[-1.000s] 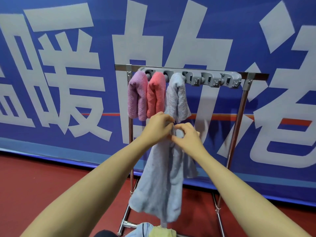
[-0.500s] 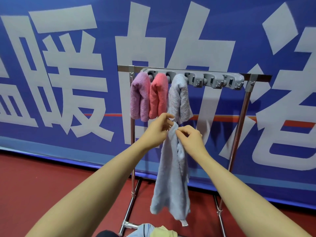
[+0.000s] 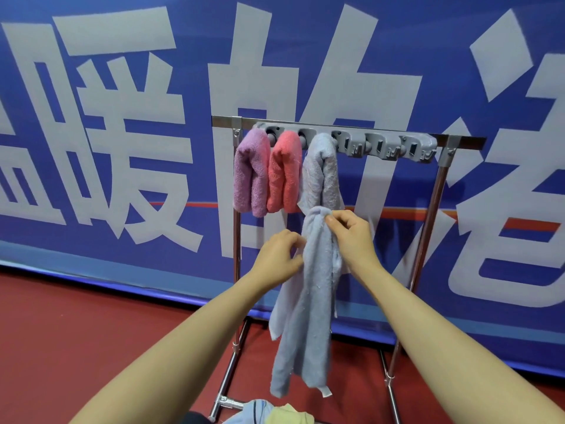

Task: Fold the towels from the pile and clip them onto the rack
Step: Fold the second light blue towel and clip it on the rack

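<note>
the pile of towels is showing nearest, at the bottom edge below the rack's foot, blue and yellow cloth bunched together and mostly cut off. above it, in front of the rack, a pale blue towel is hanging loose and long, roughly gathered rather than neatly folded. the left hand is pinching its left edge partway down, fingers curled onto the cloth. the right hand is gripping the bunched top, thumb and fingers closed around the gather, just below the lavender-grey towel already clipped up. beside that one, nearer the rack's left post, a pink towel and a purple towel are hanging folded from the grey clip bar; the clips toward the right post are standing free. behind the rack a blue banner is filling the wall. the cloth is looking light, soft and floppy, so it is likely needing a hold at the fold line or top corners, with the layers pinched together, or it is going to slump open.
</note>
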Demonstrator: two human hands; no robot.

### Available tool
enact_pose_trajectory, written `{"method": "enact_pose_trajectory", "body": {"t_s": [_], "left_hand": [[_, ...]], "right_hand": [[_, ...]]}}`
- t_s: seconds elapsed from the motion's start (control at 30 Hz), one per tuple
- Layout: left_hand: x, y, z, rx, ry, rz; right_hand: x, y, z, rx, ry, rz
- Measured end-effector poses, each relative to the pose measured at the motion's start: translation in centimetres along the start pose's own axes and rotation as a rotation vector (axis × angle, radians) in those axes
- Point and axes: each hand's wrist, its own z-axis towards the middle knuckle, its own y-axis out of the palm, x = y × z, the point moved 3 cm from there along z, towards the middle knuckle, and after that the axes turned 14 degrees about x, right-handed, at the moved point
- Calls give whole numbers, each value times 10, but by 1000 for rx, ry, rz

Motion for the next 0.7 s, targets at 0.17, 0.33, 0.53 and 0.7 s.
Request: {"method": "enact_pose_trajectory", "body": {"t_s": [0.17, 0.33, 0.53, 0.7], "left_hand": [[8, 0, -5, 0, 67, 152], [6, 6, -5, 57, 141, 265], [11, 6, -2, 72, 3, 249], [15, -8, 8, 97, 3, 326]], "right_hand": [[-1, -4, 4, 67, -7, -13], [4, -3, 4, 110, 6, -38], [10, -13, 3, 162, 58, -40], [22, -27, 7, 200, 121, -76]]}}
